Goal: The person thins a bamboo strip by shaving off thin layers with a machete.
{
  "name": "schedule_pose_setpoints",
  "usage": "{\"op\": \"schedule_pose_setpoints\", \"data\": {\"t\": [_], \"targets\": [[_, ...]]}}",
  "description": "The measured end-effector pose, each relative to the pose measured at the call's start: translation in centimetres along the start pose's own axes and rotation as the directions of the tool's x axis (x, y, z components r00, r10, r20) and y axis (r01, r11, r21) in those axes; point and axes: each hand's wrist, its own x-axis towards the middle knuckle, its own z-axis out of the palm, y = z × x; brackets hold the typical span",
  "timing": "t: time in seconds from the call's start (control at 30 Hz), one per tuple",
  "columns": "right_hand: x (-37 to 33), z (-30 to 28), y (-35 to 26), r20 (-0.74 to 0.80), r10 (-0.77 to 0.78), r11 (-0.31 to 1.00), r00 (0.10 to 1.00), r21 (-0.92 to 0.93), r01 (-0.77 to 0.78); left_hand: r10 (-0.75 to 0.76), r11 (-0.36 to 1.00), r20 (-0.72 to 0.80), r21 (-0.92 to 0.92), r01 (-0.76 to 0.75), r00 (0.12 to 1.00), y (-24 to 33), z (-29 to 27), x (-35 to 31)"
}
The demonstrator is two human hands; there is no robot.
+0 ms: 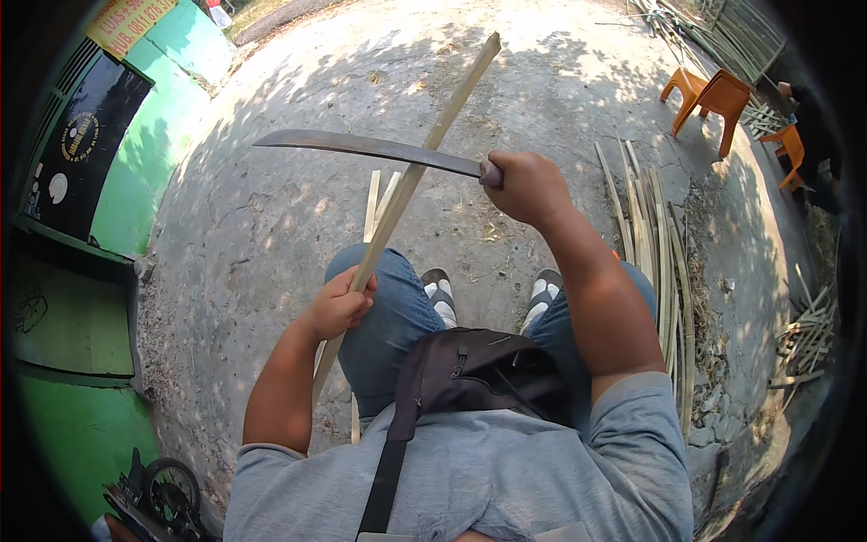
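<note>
My left hand (341, 305) is closed round a long, pale bamboo strip (394, 210), low on its length beside my left knee. The strip slants up and away to the right, its far end raised in front of me. In my right hand (531, 188) is the handle of a machete (361, 144), gripped in a fist. Its long, slightly curved blade points left and crosses the strip above my left hand; whether it touches the strip, I cannot tell. More pale strips (372, 203) show behind the held one, partly hidden by my left leg.
Long bamboo strips (664, 253) lie on the concrete ground (271, 244) by my right leg. Orange plastic chairs (722, 104) stand at the far right, near a person in dark clothes (817, 135). More cut strips (806, 334) are heaped at right. A green wall (149, 190) runs along the left.
</note>
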Motion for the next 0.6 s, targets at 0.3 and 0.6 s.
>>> {"op": "schedule_pose_setpoints", "data": {"t": [0.3, 0.6], "targets": [[0.2, 0.1, -0.2, -0.031, -0.002, 0.999, 1.0, 0.051, 0.003, -0.009, 1.0, -0.001, -0.002, 0.009, 1.0, -0.2, -0.1, -0.1], [-0.1, -0.5, -0.5, -0.052, 0.018, 0.999, 0.999, 0.039, -0.016, 0.043, 0.999, 0.0, 0.029, -0.043, 0.999, -0.5, 0.0, -0.3]]}}
